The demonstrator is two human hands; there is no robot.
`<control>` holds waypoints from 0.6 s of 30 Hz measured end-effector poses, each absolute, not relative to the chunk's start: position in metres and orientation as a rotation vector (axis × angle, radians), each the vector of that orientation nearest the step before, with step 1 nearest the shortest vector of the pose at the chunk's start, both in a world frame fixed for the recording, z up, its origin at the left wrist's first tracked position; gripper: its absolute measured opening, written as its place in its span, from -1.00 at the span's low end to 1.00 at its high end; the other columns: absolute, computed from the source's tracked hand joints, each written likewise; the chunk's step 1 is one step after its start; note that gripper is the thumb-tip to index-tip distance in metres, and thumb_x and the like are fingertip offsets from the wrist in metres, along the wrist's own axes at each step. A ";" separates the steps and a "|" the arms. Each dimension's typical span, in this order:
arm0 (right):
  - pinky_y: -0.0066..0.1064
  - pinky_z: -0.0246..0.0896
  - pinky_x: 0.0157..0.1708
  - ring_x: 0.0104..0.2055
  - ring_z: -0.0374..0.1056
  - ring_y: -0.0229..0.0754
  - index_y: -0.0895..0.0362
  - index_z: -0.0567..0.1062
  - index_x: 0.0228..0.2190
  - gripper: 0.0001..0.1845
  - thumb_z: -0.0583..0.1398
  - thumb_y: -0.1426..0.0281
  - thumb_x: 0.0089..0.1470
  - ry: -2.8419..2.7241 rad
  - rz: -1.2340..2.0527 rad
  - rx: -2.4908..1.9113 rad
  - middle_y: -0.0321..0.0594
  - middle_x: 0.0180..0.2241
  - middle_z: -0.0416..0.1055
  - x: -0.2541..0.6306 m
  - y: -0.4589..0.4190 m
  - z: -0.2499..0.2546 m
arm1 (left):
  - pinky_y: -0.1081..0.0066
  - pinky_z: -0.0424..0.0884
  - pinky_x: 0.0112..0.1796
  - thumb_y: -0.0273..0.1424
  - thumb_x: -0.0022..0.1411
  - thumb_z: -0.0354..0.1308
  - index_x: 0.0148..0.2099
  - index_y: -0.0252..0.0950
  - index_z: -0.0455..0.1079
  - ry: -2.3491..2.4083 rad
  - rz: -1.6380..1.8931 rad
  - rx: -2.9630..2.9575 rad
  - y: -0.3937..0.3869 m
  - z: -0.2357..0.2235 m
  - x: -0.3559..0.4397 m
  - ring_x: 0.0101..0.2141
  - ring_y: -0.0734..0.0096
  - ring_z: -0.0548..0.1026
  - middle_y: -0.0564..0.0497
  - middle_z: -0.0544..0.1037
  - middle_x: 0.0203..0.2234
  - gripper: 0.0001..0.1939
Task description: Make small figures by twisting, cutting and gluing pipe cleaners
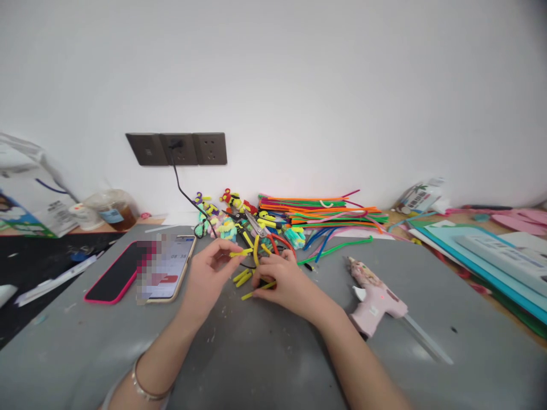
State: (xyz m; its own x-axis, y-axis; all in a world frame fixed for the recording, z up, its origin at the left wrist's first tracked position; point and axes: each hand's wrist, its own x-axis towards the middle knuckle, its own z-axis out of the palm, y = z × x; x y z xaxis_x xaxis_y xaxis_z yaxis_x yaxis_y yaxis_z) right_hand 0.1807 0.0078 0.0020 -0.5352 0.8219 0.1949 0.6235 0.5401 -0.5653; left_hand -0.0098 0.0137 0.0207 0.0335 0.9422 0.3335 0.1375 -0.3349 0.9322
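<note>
My left hand (209,273) pinches a short yellow pipe cleaner piece (240,253) between thumb and fingers, just above the grey mat (265,353). My right hand (284,282) rests on the mat with its fingers curled onto another yellow piece (256,292). A few more short yellow pieces (243,278) lie between the two hands. Scissors with red handles (273,239) lie right behind my right hand.
A pile of coloured pipe cleaners (325,213) and small pipe cleaner figures (222,219) sit near the wall. A pink glue gun (376,299) lies to the right. Two phones (141,270) lie to the left. Coloured sheets (487,250) are stacked at far right.
</note>
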 end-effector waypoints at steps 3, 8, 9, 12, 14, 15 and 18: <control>-0.19 -0.14 -0.06 -0.16 0.38 -0.13 0.10 0.57 -0.46 -0.89 0.37 0.47 0.08 -2.387 0.589 -1.231 -0.32 -0.37 0.48 0.182 0.008 0.005 | 0.39 0.49 -0.26 -0.27 0.08 0.34 -0.36 -0.27 0.45 1.120 1.352 1.573 0.013 0.021 -0.009 -0.35 0.34 0.54 0.02 0.57 -0.44 -0.80; -0.17 -0.09 -0.03 -0.15 0.37 -0.12 0.12 0.54 -0.43 -0.88 0.28 0.54 0.12 -2.350 0.565 -1.202 -0.27 -0.32 0.44 0.181 0.006 0.008 | 0.39 0.49 -0.27 -0.27 0.08 0.34 -0.35 -0.29 0.47 1.124 1.300 1.598 0.013 0.023 -0.008 -0.35 0.34 0.54 0.00 0.59 -0.43 -0.80; -0.17 -0.07 -0.01 -0.13 0.37 -0.12 0.11 0.52 -0.40 -0.88 0.25 0.55 0.14 -2.310 0.545 -1.179 -0.26 -0.29 0.44 0.180 0.005 0.008 | 0.40 0.49 -0.27 -0.27 0.08 0.34 -0.34 -0.29 0.47 1.126 1.303 1.592 0.013 0.023 -0.008 -0.35 0.34 0.54 0.00 0.59 -0.42 -0.80; -0.14 -0.08 0.08 -0.15 0.37 -0.13 0.10 0.44 -0.36 -0.86 0.18 0.56 0.19 -2.151 0.463 -1.148 -0.26 -0.29 0.45 0.180 0.007 0.007 | 0.42 0.47 -0.29 -0.26 0.10 0.33 -0.32 -0.29 0.49 1.133 1.329 1.558 0.012 0.024 -0.008 -0.36 0.36 0.53 0.00 0.59 -0.42 -0.79; -0.12 -0.09 0.11 -0.23 0.38 -0.15 0.08 0.40 -0.35 -0.86 0.14 0.55 0.22 -2.031 0.439 -1.166 -0.29 -0.35 0.46 0.181 0.009 0.007 | 0.44 0.46 -0.29 -0.25 0.12 0.32 -0.31 -0.30 0.49 1.137 1.348 1.538 0.012 0.024 -0.008 -0.37 0.38 0.52 0.01 0.58 -0.42 -0.79; -0.13 -0.07 0.09 -0.26 0.38 -0.16 0.08 0.39 -0.35 -0.86 0.14 0.54 0.22 -1.965 0.432 -1.177 -0.30 -0.37 0.46 0.182 0.010 0.007 | 0.44 0.46 -0.30 -0.26 0.13 0.31 -0.31 -0.30 0.49 1.136 1.354 1.535 0.011 0.025 -0.008 -0.38 0.39 0.51 0.01 0.58 -0.42 -0.80; -0.21 0.06 -0.06 -0.30 0.38 -0.14 0.07 0.40 -0.36 -0.89 0.15 0.50 0.21 -1.777 0.411 -1.179 -0.27 -0.35 0.49 0.184 0.012 0.008 | 0.46 0.44 -0.31 -0.31 0.12 0.31 -0.32 -0.30 0.48 1.108 1.338 1.552 0.011 0.025 -0.007 -0.38 0.41 0.50 0.02 0.56 -0.43 -0.83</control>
State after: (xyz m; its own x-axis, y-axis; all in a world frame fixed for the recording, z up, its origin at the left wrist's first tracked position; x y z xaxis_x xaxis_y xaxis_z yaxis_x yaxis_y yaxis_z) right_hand 0.1841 0.0119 0.0077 -0.1041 0.8514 0.5142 0.5390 0.4828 -0.6902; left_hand -0.0066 0.0110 0.0254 0.0616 0.9517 0.3009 0.1180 -0.3063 0.9446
